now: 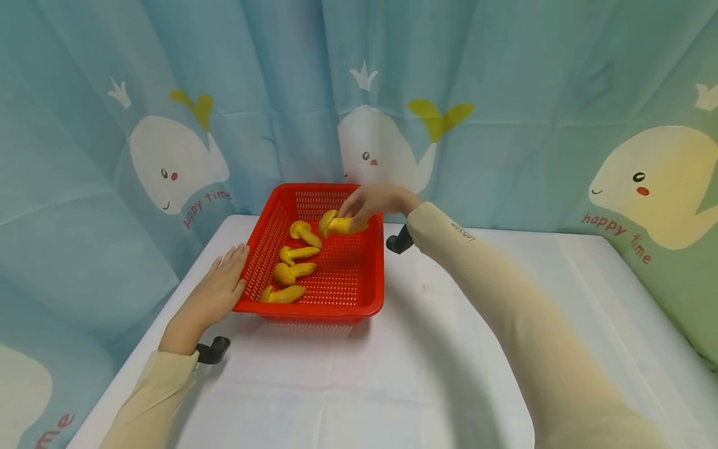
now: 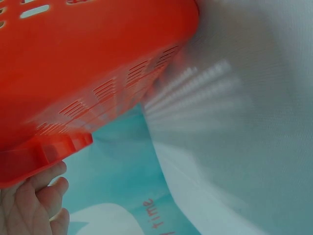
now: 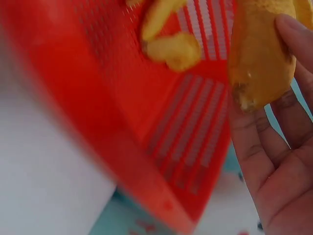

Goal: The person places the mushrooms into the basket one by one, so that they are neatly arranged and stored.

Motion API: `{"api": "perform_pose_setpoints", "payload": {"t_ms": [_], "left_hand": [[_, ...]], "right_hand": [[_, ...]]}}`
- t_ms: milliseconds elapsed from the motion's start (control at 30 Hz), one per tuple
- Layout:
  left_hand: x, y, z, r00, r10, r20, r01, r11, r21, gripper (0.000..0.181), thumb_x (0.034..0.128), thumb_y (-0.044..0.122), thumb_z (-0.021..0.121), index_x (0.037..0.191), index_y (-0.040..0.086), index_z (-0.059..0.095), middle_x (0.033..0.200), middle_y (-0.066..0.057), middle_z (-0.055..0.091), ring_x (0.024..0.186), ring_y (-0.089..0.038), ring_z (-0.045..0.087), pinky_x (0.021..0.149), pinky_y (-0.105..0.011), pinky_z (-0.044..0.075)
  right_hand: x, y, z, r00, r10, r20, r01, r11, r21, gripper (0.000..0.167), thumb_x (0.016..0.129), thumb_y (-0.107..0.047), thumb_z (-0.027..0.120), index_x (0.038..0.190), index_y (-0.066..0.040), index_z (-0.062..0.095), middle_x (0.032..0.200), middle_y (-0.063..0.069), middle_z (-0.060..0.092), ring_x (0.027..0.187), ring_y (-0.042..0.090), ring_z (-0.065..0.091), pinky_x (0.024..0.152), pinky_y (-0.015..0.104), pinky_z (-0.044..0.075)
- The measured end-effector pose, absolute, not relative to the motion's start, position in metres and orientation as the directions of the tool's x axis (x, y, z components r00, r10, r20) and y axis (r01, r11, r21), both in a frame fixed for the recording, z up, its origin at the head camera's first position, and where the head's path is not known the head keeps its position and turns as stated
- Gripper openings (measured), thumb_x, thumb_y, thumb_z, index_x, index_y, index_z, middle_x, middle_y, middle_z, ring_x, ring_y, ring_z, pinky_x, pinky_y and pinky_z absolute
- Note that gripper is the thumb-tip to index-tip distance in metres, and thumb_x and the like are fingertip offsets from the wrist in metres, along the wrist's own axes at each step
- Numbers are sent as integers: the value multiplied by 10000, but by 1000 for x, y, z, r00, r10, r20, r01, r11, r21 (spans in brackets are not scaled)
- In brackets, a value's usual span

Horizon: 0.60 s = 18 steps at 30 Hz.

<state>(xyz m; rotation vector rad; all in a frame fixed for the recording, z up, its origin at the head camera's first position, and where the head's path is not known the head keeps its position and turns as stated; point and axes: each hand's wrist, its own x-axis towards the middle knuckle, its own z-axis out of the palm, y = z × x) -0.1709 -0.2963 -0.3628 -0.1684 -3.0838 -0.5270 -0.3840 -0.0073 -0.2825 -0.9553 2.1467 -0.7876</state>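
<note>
A red plastic basket with slotted walls stands on the white-covered table. Over its far right part, my right hand grips a yellow mushroom by the stem, cap toward the left. The right wrist view shows the thumb and fingers around that mushroom. Several more yellow mushrooms lie along the basket's left side. My left hand rests against the left rim with its fingers extended. Seen from the left wrist, the fingers touch the rim from outside and below.
A blue curtain printed with white whales hangs right behind the table. The white tabletop stretches in front and to the right of the basket. Black straps sit on both wrists.
</note>
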Motion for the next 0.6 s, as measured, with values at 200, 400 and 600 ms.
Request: {"api": "perform_pose_setpoints", "payload": {"t_ms": [200,400,600], "left_hand": [[-172,-297,-364,-995,96,27,99,938,332,667,957,158,419,1498,-1,62,1562,-229,107,1450,-395,67,1184,-550,18],[-173,-297,-365,-996,90,23,93,939,332,682,952,158,438,1499,3,60,1565,-222,104,1452,-392,64,1181,-558,23],[-173,-297,-364,-996,87,27,91,939,332,685,950,160,444,1499,0,68,1563,-224,112,1451,-393,71,1178,-565,32]], "right_hand": [[-370,-38,-302,-445,-828,-342,-358,514,-779,303,817,-79,698,1118,-59,673,1035,64,687,903,182,624,880,324,556],[-358,-60,-319,-355,-834,-422,-326,534,-780,306,803,-74,711,1106,-53,681,1050,52,700,923,178,652,889,317,553],[-351,-77,-332,-237,-818,-523,-388,574,-721,289,821,-56,688,1109,-27,678,927,-8,680,883,117,590,857,229,543]]}}
